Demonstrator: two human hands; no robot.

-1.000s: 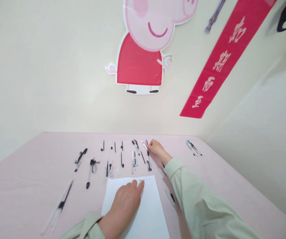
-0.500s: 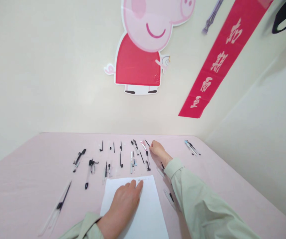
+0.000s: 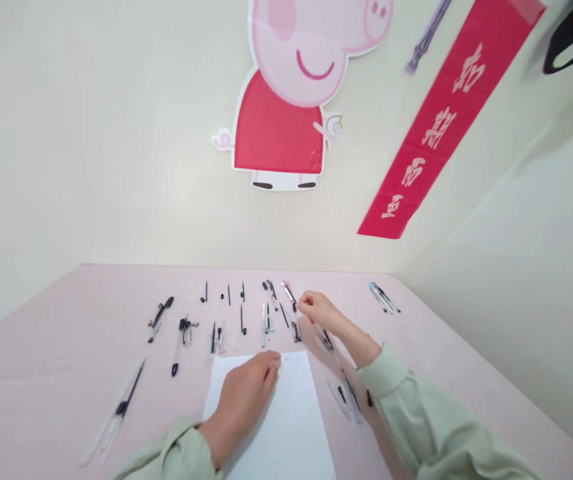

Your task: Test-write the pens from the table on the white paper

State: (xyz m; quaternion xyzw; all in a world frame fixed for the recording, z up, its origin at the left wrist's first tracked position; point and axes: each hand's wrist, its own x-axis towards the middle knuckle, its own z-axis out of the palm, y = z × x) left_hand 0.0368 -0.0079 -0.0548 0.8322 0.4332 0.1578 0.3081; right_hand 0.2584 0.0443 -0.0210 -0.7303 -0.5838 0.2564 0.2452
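While right hand (image 3: 316,309) pinches near end, pen (image 3: 289,292) points up-left toward wall.

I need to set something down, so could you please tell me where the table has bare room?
Bare table lies on the right, between the sleeve and the pens by the corner, and at far left beyond the black pen. The middle above the paper is crowded with pen parts.

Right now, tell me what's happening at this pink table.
A person in pale green sleeves is at the table. Their left hand lies palm-down on a white sheet of paper. Their right hand, loosely curled, is among rows of pens and pen parts, beside a pink-marked pen; whether it grips anything cannot be told.
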